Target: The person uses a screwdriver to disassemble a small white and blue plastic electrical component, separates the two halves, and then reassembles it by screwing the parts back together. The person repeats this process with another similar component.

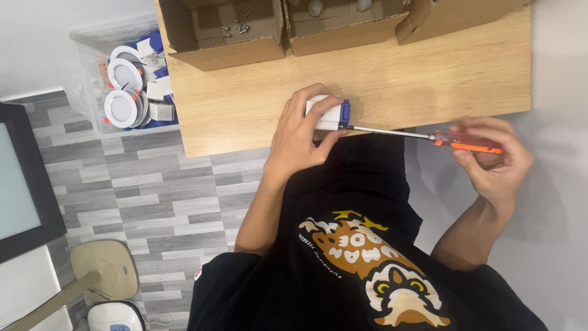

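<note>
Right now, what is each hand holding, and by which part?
Left hand grips the small white box around its body; right hand holds the screwdriver by its orange handle.

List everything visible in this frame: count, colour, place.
small box: 1, white with blue end, table edge, in left hand
screwdriver: 1, orange handle, tip at the box
cardboard boxes: 3, brown, far side of table
screws: several, silver, in leftmost cardboard box
table: 1, light wood
plastic bin: 1, clear, floor left of table
round lamps: at least 3, white, in bin
left hand: holds box
right hand: holds screwdriver
</note>
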